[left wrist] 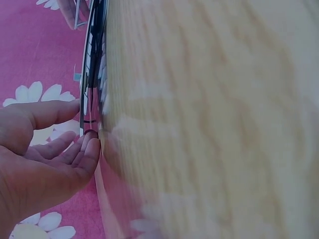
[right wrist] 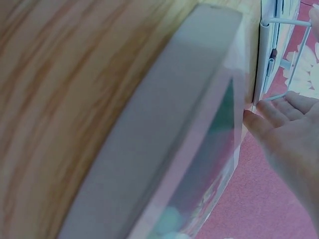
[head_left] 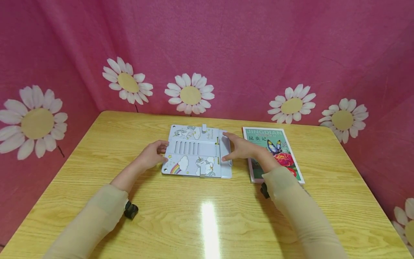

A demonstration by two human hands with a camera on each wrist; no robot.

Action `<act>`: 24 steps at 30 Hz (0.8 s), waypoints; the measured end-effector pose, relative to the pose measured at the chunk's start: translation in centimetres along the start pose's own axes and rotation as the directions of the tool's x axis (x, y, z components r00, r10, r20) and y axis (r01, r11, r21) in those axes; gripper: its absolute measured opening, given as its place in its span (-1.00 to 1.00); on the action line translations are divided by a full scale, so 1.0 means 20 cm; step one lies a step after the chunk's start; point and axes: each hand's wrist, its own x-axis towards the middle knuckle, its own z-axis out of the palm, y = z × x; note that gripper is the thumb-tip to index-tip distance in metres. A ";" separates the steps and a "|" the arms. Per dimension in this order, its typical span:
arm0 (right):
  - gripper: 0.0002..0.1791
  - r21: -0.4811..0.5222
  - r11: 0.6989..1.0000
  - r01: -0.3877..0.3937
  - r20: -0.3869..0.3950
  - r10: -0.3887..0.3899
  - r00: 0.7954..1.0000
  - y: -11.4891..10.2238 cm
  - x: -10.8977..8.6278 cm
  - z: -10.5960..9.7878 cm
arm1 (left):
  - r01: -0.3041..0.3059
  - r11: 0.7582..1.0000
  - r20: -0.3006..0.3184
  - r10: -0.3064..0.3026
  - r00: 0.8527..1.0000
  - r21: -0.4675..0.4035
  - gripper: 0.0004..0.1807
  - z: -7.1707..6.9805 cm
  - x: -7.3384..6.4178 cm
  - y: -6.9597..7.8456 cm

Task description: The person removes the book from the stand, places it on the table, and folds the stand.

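A pale folding book stand (head_left: 191, 149) printed with unicorns, clouds and a rainbow lies flat on the table. My left hand (head_left: 150, 154) pinches its left edge, thumb on top and fingers curled beneath, as the left wrist view shows. At the other end, my right hand (head_left: 240, 146) holds the stand with thumb and fingers spread across its side. In the right wrist view its fingertips meet the stand's edge and a raised wire bracket (right wrist: 299, 55). Small clips (head_left: 202, 170) sit on the stand's long sides.
Just right of the stand, partly under the right forearm, lies a book (head_left: 265, 135) with a butterfly and red flower on its cover. The wooden table (head_left: 168, 216) ends at a pink flowered cloth (head_left: 226, 54) behind and at both sides.
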 end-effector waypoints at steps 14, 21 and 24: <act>0.23 -0.041 0.999 -0.004 -0.008 0.004 1.000 -0.02 0.01 0.00 | -0.005 0.986 -0.013 0.008 1.000 0.167 -0.27 0.00 -0.03 0.07; 0.22 -0.069 0.998 0.003 -0.001 -0.003 1.000 -0.04 0.01 0.01 | -0.106 0.952 -0.083 0.135 0.987 0.287 -0.28 0.06 -0.09 0.16; 0.22 -0.085 0.996 0.003 0.001 -0.003 1.000 -0.04 0.02 0.01 | -0.157 0.947 -0.094 0.190 0.977 0.281 -0.29 0.11 -0.12 0.20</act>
